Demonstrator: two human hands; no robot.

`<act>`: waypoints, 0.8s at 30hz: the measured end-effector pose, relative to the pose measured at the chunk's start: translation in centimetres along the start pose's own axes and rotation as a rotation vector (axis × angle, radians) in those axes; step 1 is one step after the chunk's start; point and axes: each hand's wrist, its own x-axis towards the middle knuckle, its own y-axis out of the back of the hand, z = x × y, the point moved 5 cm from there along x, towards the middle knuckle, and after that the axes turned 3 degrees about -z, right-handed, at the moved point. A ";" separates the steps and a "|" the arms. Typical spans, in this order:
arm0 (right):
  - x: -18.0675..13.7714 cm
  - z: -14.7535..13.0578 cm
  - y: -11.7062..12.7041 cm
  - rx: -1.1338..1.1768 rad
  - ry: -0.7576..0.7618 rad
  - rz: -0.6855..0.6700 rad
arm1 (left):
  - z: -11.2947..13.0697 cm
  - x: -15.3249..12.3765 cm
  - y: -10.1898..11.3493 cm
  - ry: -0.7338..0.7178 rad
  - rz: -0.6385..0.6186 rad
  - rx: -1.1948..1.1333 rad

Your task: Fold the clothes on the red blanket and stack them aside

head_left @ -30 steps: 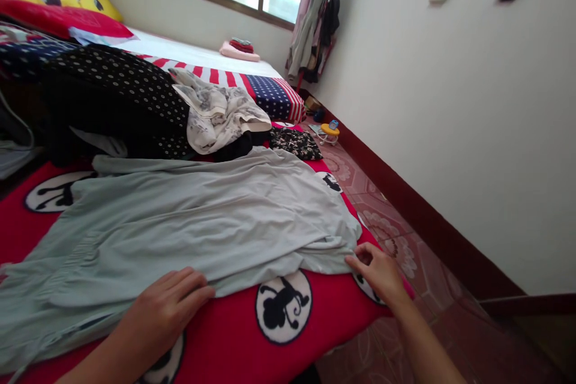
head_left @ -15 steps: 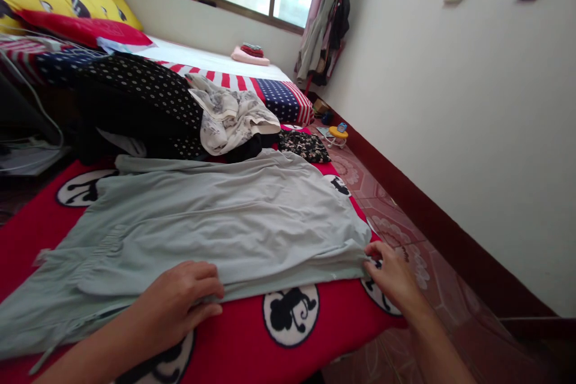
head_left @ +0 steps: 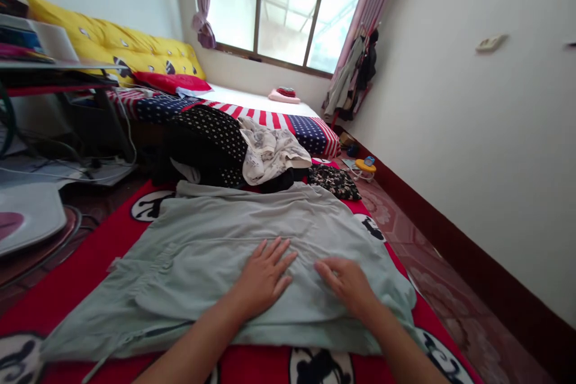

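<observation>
A pale grey-green garment (head_left: 211, 276) with a gathered band and a drawstring lies spread out on a red blanket (head_left: 108, 270) with round black-and-white figures. My left hand (head_left: 265, 276) rests flat on the middle of the garment, palm down and fingers spread. To its right, my right hand (head_left: 346, 282) is over the garment with its fingers bent and slightly blurred; whether they touch or hold the fabric cannot be made out. Some creases run across the cloth between and above the hands.
Behind the garment lie black dotted clothing (head_left: 216, 132), a white patterned cloth (head_left: 270, 150) and a folded black floral cloth (head_left: 335, 181). A bed (head_left: 315, 132) stands at the back. On the left is a desk (head_left: 58, 65); a small yellow stool (head_left: 365, 165) is near the right wall.
My left hand has moved from the garment's near edge onto its middle and flattened out. My right hand has left the right corner and come inward. The view has tilted up and turned left.
</observation>
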 end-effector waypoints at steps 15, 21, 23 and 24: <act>23.4 9.5 4.6 -0.113 -0.475 0.315 | -0.8 0.1 1.1 0.141 0.225 -0.446; 23.9 8.5 4.3 -0.118 -0.504 0.244 | -0.9 0.1 1.2 0.163 0.226 -0.465; 23.7 7.4 5.9 -0.109 -0.463 0.302 | -0.9 0.2 1.0 0.160 0.229 -0.462; 23.4 6.6 7.0 -0.105 -0.437 0.353 | -1.0 0.2 0.9 0.153 0.232 -0.462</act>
